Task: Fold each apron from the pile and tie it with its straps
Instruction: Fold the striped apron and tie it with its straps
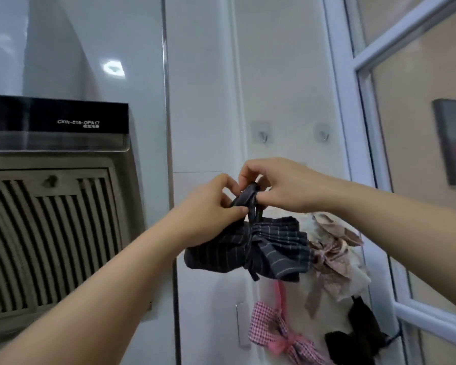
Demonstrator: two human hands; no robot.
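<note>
A dark grey striped apron (269,248), folded into a bundle and tied round its middle with its own strap, hangs in the air in front of the white wall. My left hand (208,206) and my right hand (282,185) both pinch the dark neck strap (248,196) above the bundle, fingers curled round it. Two bare metal hooks (263,137) sit on the wall just above my hands. Below hang other tied bundles: a beige one (332,256), a pink checked one (271,327) and a black one (358,335).
A range hood (53,196) with a slatted grille fills the left. A white-framed glass door (379,127) stands at the right, close to the hanging bundles. A narrow white cabinet panel runs down the middle.
</note>
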